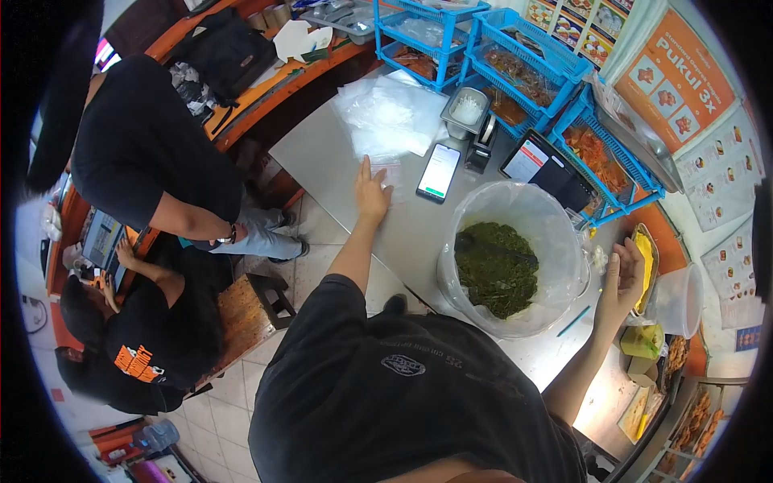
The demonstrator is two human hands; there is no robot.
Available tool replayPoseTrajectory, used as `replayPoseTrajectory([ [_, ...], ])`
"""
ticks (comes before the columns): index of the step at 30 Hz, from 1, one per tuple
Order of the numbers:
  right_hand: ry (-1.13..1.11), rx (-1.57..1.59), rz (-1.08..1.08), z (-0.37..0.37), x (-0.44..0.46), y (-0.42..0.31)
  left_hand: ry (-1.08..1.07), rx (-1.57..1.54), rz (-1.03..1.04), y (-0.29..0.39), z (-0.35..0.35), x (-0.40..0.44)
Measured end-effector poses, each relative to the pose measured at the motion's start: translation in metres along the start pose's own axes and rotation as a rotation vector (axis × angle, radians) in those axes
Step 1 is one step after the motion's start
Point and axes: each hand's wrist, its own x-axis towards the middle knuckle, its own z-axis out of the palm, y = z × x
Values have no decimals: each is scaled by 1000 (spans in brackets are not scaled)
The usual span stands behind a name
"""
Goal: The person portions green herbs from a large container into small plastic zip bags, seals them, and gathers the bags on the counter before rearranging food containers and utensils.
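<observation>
My left hand (373, 195) reaches over the left side of the grey table, fingers stretched out beside a small clear zip bag (390, 172). A pile of clear plastic bags (385, 111) lies just beyond it. My right hand (624, 280) is at the far side of the large bucket (568, 233), thumb and fingers apart, with nothing visible held. Near its fingertips is a crumpled bit of clear plastic (599, 259); a tray with yellow content (643, 266) lies beside it. Dark green chopped leaves (499, 278) fill the bottom of the plastic-lined bucket.
A lit phone (439, 172), tape dispenser (481, 145), metal container (465, 113) and tablet (547, 169) stand behind the bucket. Blue racks (523, 80) hold bagged food. A blue-green stick (573, 321) lies near the bucket. Two people (153, 153) are at the left.
</observation>
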Motion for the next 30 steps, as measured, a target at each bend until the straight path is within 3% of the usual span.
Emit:
replayPoseTrajectory([
  [6,-46,40,55,4,-6,2,-45,143,96,-13,1,6],
  [9,-61,86,89,5,-8,-5,237,-104,86,-16,9,19],
  [12,-76,136,77,4,-9,-5,211,-595,-227,23,-27,38],
  [15,-197,78,26,4,-16,11,-98,-1407,-343,100,-82,41],
  [17,-312,112,20,26,-22,-15,-415,-1520,-307,163,-128,23],
  [19,-305,366,109,58,-31,-50,-676,-1575,-223,198,-143,-1],
  [22,-385,562,204,74,-39,-60,-901,-1535,-237,235,-156,-33],
  [25,-476,567,270,71,-42,-47,-943,-1499,-277,243,-154,-45],
  [26,-456,499,290,67,-43,-49,-852,-1465,-293,249,-155,-50],
  [28,-334,390,269,65,-45,-53,-464,-1072,-32,253,-157,-56],
  [30,-287,115,103,56,-42,-38,-122,-764,193,255,-162,-60],
])
